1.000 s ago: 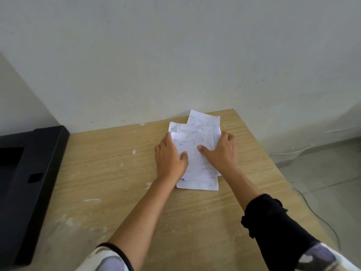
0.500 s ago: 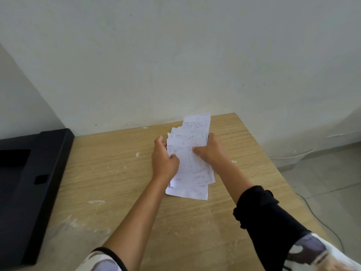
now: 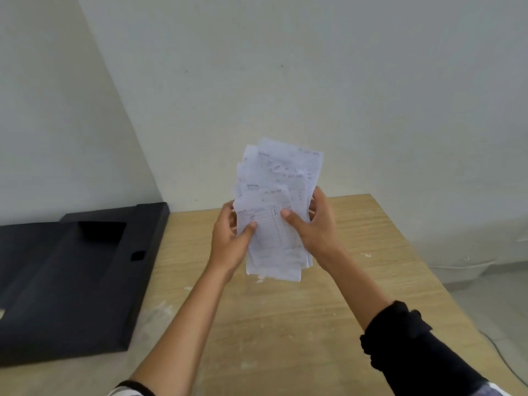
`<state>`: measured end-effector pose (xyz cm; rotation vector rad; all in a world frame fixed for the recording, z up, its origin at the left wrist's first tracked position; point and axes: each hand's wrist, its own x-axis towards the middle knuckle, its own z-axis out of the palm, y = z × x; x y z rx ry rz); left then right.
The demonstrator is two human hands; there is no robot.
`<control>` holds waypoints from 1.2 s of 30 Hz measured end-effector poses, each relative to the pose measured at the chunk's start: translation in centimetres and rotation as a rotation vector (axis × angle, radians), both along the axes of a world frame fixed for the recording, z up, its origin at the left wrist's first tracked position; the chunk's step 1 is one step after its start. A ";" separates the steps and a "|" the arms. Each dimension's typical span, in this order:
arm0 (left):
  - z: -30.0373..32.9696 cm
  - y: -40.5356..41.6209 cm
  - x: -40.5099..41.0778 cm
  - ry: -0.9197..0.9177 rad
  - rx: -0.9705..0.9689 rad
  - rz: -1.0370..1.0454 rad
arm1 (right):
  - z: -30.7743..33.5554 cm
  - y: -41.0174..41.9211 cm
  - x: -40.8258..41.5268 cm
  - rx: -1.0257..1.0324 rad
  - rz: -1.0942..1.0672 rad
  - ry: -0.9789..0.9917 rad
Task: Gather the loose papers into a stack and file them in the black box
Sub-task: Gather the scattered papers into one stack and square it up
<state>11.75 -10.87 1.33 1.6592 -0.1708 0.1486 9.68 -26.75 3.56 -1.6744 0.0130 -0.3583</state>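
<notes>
A loose stack of white printed papers (image 3: 278, 195) is held upright in the air above the wooden table (image 3: 300, 324), its sheets uneven and fanned at the top. My left hand (image 3: 231, 238) grips the stack's left edge with the thumb on the front sheet. My right hand (image 3: 314, 227) grips the right edge, thumb pressed on the front. The black box (image 3: 65, 287) lies at the table's left end, apart from both hands, with a dark recess in its top.
A pale wall rises right behind the table. The table's right edge drops to a tiled floor (image 3: 491, 304) with a thin cable. Pale smudges mark the wood near the box.
The papers lay on the table under both hands; both hands have closed on them and lifted the stack upright off the table. The view has shifted, showing more of the black box.
</notes>
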 end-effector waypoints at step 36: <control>-2.6 0.1 -4.1 -0.092 0.109 -0.119 | -1.3 2.3 -5.1 -1.110 -0.080 -0.137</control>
